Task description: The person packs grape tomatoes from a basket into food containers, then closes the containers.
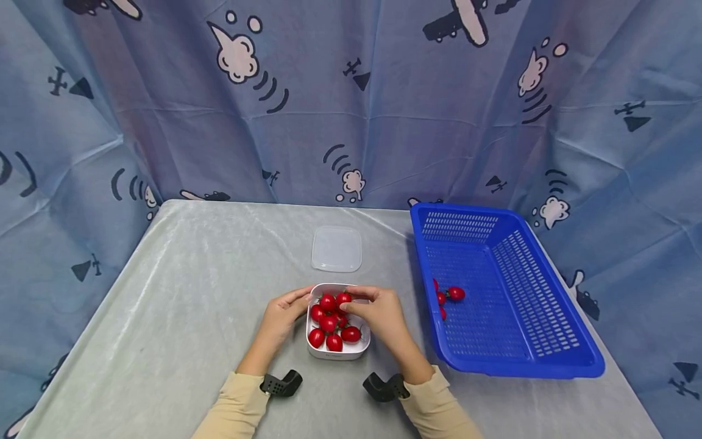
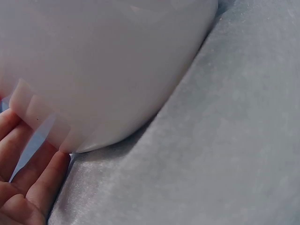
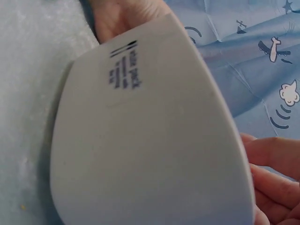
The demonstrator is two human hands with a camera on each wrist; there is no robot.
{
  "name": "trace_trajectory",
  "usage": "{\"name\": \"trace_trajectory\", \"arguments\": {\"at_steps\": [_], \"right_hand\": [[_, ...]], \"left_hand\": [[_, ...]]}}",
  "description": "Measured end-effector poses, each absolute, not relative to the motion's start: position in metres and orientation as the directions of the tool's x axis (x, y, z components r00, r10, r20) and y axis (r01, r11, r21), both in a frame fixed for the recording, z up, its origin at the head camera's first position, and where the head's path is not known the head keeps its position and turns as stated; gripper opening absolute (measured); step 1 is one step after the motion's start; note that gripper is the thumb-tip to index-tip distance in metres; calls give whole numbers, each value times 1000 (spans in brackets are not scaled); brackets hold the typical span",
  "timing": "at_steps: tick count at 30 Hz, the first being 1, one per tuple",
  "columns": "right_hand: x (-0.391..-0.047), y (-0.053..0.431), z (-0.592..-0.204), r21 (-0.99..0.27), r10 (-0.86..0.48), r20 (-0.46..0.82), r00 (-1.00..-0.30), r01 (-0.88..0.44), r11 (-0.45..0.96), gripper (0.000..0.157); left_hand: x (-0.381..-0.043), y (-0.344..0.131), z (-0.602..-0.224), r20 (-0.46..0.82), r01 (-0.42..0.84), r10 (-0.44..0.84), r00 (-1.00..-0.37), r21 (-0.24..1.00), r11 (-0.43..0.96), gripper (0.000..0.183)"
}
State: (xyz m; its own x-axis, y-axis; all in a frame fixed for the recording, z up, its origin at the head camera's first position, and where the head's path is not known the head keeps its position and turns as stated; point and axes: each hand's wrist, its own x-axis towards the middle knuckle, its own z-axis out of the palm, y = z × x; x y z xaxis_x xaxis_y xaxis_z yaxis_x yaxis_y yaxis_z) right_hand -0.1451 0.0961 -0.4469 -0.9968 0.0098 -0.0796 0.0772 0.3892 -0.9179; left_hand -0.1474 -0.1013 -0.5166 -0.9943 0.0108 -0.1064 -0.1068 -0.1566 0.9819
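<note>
Tomatoes (image 1: 328, 323) are lying in box (image 1: 331, 355); left hand (image 1: 282, 314) is bracing it, fingers extended; right hand (image 1: 381, 310)'s pinch: can't tell, best releasing low.

Head view bright, clear; wrist views dimmer, softer.

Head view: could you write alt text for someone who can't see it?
A person's left hand touches a white container of red tomatoes while the right hand reaches into it. A translucent lid lies beyond; a blue basket with more tomatoes sits to the right.

"pack" (image 3: 135, 77), cutlery sign (image 3: 123, 48) on container (image 3: 154, 145)
</note>
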Motion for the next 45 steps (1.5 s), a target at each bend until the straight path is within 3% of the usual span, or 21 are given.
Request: {"name": "trace_trajectory", "arguments": {"at_steps": [10, 21, 33, 45], "right_hand": [[-143, 95, -448, -866, -7, -26, -1000, 19, 500, 29], [-141, 100, -441, -924, 24, -81, -996, 84, 372, 29], [-138, 132, -395, -936, 85, -56, -995, 82, 343, 32], [-135, 162, -366, -920, 59, -78, -995, 94, 380, 39]], "left_hand": [[-147, -100, -518, -103, -105, 19, -994, 983, -151, 35], [-147, -100, -518, -111, -112, 14, -994, 980, -161, 36], [-148, -101, -518, -99, -99, 8, -995, 984, -150, 36], [-147, -101, -518, -117, -117, 13, -993, 981, -156, 36]]}}
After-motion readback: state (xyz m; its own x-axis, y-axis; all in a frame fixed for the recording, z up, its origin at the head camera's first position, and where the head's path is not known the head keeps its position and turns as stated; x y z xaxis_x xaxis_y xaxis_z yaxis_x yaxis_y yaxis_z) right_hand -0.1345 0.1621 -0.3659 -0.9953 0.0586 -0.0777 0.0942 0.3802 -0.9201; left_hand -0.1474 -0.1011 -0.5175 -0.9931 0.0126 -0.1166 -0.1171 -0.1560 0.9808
